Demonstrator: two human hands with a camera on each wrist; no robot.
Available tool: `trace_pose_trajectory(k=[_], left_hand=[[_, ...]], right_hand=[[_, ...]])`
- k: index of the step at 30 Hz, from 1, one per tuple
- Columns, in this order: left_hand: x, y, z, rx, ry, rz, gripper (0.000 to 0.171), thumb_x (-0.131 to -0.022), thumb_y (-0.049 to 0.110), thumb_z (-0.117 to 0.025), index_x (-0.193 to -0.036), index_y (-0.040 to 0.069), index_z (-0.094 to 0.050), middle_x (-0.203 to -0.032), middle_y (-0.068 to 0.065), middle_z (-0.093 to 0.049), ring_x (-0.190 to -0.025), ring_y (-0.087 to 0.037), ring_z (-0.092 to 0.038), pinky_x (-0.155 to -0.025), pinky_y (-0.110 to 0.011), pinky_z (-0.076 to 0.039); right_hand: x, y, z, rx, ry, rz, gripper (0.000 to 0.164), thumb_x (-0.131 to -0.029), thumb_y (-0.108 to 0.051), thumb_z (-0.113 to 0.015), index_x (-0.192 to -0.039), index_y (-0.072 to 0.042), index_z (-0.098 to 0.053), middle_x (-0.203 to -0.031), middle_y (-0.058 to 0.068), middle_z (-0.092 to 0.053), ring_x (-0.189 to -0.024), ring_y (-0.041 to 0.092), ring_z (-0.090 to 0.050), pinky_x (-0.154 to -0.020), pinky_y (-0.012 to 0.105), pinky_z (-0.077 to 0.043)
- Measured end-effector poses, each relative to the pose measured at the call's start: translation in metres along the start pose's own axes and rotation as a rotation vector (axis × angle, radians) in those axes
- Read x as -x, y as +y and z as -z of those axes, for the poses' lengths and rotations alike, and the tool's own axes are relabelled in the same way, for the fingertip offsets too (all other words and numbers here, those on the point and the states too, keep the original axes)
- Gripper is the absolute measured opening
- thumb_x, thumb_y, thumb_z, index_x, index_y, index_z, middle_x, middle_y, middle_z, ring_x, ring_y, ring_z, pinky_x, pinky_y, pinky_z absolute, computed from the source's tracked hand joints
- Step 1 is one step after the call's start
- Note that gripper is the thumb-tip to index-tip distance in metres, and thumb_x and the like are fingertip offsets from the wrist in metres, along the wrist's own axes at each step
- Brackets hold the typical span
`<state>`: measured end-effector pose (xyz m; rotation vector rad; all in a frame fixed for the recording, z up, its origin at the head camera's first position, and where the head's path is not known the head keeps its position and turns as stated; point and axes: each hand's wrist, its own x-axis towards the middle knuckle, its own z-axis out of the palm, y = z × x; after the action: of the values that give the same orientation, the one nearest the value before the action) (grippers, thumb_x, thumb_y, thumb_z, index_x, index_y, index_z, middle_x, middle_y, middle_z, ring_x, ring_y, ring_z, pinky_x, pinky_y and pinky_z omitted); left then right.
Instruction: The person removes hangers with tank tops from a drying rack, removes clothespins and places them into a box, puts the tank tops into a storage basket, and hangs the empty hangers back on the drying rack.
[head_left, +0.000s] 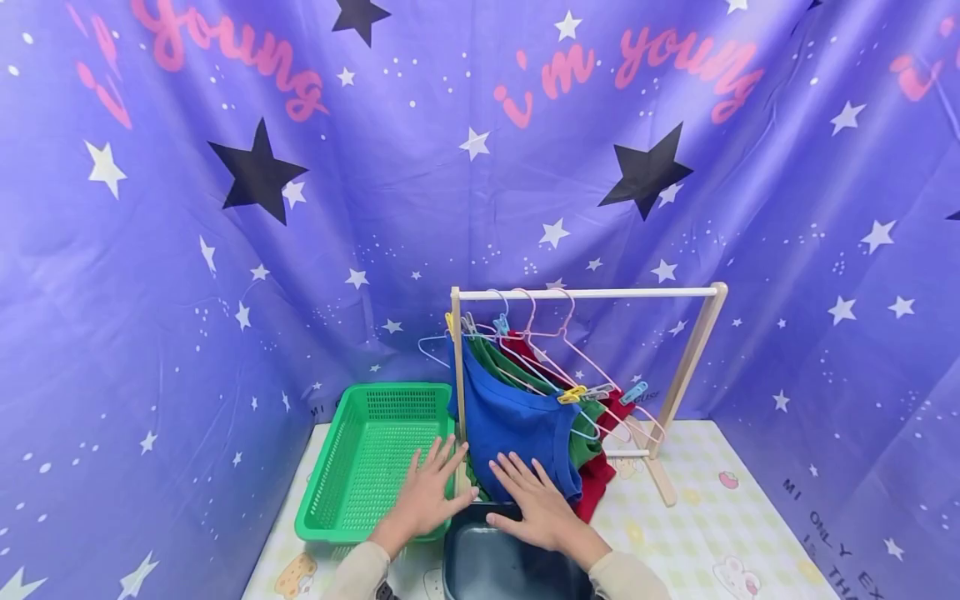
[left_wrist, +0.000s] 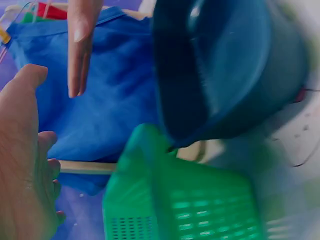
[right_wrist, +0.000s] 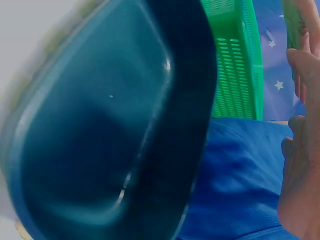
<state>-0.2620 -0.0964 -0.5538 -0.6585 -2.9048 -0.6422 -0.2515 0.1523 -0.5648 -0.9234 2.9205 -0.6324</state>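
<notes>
My left hand (head_left: 427, 496) is held with fingers spread over the right edge of the green basket (head_left: 306, 508), beside the rack's near post. My right hand (head_left: 542, 507), fingers straight, is in front of the blue garment (head_left: 517, 425) and above the dark basin (head_left: 487, 558). Nothing is gripped by either hand; whether the right fingertips touch the blue cloth I cannot tell. Behind the blue garment hang a green garment (head_left: 587, 442) and a red garment (head_left: 597, 479), largely covered. Clothespins, such as a yellow clothespin (head_left: 572, 394), fasten them to thin wire hangers (head_left: 592, 364).
The wooden clothes rack (head_left: 693, 358) stands at the back, its white rail (head_left: 645, 292) carrying the hangers towards the left end. A checked, printed cloth (head_left: 738, 500) covers the table. Purple curtains (head_left: 465, 192) with stars enclose the back and sides.
</notes>
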Motion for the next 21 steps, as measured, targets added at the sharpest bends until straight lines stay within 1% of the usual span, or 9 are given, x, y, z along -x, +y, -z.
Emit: trace_pose_trajectory(k=[3, 5, 8, 13, 15, 17, 20, 21], left_hand=[[-0.007, -0.001, 0.010, 0.021, 0.032, 0.011, 0.081, -0.097, 0.068, -0.047, -0.160, 0.018, -0.035, -0.167, -0.015, -0.029, -0.156, -0.040, -0.021, -0.120, -0.070, -0.017], [-0.012, -0.001, 0.016, 0.050, 0.046, 0.032, 0.079, -0.098, 0.066, -0.048, -0.160, 0.017, -0.034, -0.167, -0.016, -0.028, -0.156, -0.040, -0.020, -0.121, -0.069, -0.016], [-0.020, -0.003, 0.026, 0.111, 0.059, 0.070, 0.078, -0.100, 0.062, -0.049, -0.160, 0.014, -0.033, -0.166, -0.017, -0.028, -0.156, -0.040, -0.020, -0.122, -0.068, -0.016], [-0.032, -0.004, 0.044, 0.220, 0.091, 0.122, 0.078, -0.100, 0.054, -0.055, -0.160, 0.010, -0.031, -0.165, -0.020, -0.029, -0.155, -0.042, -0.022, -0.123, -0.066, -0.016], [-0.036, -0.004, 0.050, 0.264, 0.113, 0.143, 0.077, -0.100, 0.050, -0.059, -0.159, 0.009, -0.032, -0.164, -0.020, -0.032, -0.153, -0.043, -0.027, -0.122, -0.065, -0.021], [-0.040, -0.004, 0.054, 0.307, 0.120, 0.181, 0.077, -0.100, 0.046, -0.060, -0.159, 0.007, -0.032, -0.162, -0.022, -0.035, -0.149, -0.044, -0.034, -0.120, -0.063, -0.028], [-0.042, -0.003, 0.057, 0.357, 0.099, 0.263, 0.077, -0.099, 0.041, -0.062, -0.157, 0.001, -0.033, -0.155, -0.027, -0.043, -0.140, -0.047, -0.046, -0.113, -0.062, -0.039], [-0.041, -0.003, 0.056, 0.375, 0.084, 0.293, 0.077, -0.098, 0.039, -0.063, -0.156, -0.002, -0.033, -0.153, -0.029, -0.045, -0.138, -0.048, -0.048, -0.112, -0.061, -0.041]], right_hand=[[-0.002, -0.003, 0.009, 0.010, 0.014, 0.015, 0.080, -0.099, -0.061, -0.052, -0.161, -0.017, -0.029, -0.168, 0.008, -0.028, -0.158, 0.030, -0.019, -0.125, 0.063, -0.011], [-0.004, -0.006, 0.016, 0.021, 0.024, 0.028, 0.079, -0.099, -0.062, -0.051, -0.161, -0.017, -0.031, -0.167, 0.007, -0.030, -0.158, 0.030, -0.021, -0.125, 0.063, -0.012], [-0.007, -0.012, 0.028, 0.030, 0.037, 0.055, 0.079, -0.099, -0.062, -0.051, -0.160, -0.017, -0.033, -0.167, 0.008, -0.032, -0.157, 0.030, -0.022, -0.125, 0.063, -0.014], [-0.013, -0.024, 0.054, 0.025, 0.058, 0.101, 0.076, -0.099, -0.061, -0.051, -0.160, -0.018, -0.033, -0.166, 0.008, -0.033, -0.158, 0.029, -0.021, -0.125, 0.062, -0.013], [-0.016, -0.028, 0.066, 0.034, 0.077, 0.117, 0.075, -0.100, -0.061, -0.051, -0.160, -0.020, -0.033, -0.166, 0.007, -0.033, -0.158, 0.028, -0.020, -0.126, 0.062, -0.013], [-0.019, -0.033, 0.080, 0.044, 0.100, 0.128, 0.074, -0.100, -0.060, -0.051, -0.161, -0.021, -0.033, -0.167, 0.006, -0.031, -0.158, 0.028, -0.020, -0.126, 0.061, -0.013], [-0.025, -0.039, 0.103, 0.056, 0.142, 0.141, 0.073, -0.100, -0.058, -0.052, -0.160, -0.022, -0.033, -0.167, 0.004, -0.030, -0.158, 0.028, -0.019, -0.126, 0.060, -0.014], [-0.028, -0.042, 0.111, 0.050, 0.156, 0.143, 0.072, -0.100, -0.058, -0.052, -0.160, -0.022, -0.033, -0.167, 0.004, -0.030, -0.158, 0.028, -0.019, -0.126, 0.059, -0.014]])
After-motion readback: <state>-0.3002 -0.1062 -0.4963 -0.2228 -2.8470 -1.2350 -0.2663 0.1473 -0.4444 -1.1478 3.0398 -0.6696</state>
